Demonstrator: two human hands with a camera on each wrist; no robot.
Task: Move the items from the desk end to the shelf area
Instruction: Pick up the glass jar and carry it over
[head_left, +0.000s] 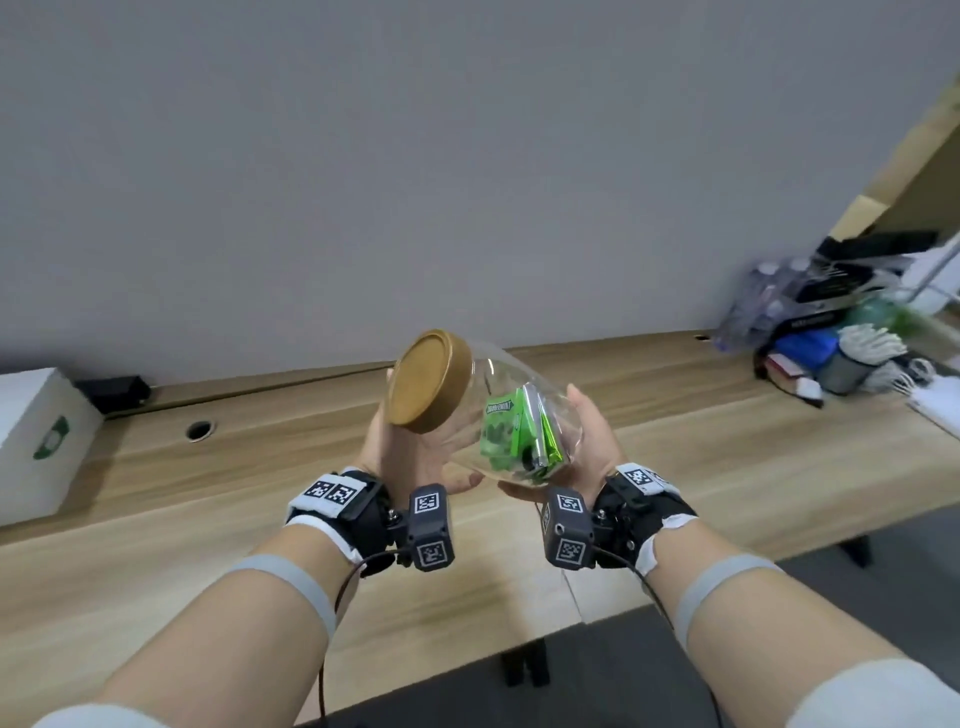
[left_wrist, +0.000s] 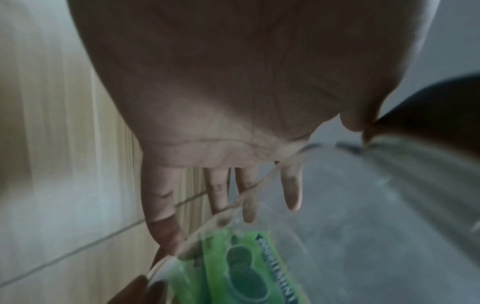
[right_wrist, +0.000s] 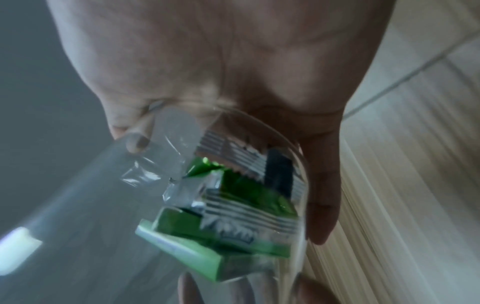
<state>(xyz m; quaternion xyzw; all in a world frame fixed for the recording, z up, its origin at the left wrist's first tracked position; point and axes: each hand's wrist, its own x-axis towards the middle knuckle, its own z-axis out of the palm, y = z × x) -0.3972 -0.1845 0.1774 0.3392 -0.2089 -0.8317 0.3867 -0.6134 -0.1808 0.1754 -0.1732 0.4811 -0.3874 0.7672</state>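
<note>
A clear jar (head_left: 498, 410) with a gold lid (head_left: 431, 382) hangs tilted above the wooden desk (head_left: 727, 467), lid up and to the left. Green gum packs (head_left: 506, 431) lie in its lower end. My left hand (head_left: 405, 457) supports the lid end from below. In the left wrist view its fingers (left_wrist: 292, 189) lie straight under the jar (left_wrist: 337, 226), thumb by the lid. My right hand (head_left: 592, 441) grips the jar's base. In the right wrist view the thumb (right_wrist: 135, 144) and fingers (right_wrist: 322, 205) press on opposite sides of the jar (right_wrist: 103, 195) and its gum packs (right_wrist: 233, 216).
A white box (head_left: 36, 441) stands at the desk's left end, with a black device (head_left: 114, 392) and a cable hole (head_left: 200, 430) beside it. A blurred pile of bottles, boxes and cloths (head_left: 841, 332) crowds the right end, under a wooden shelf edge (head_left: 909, 156). A grey wall runs behind.
</note>
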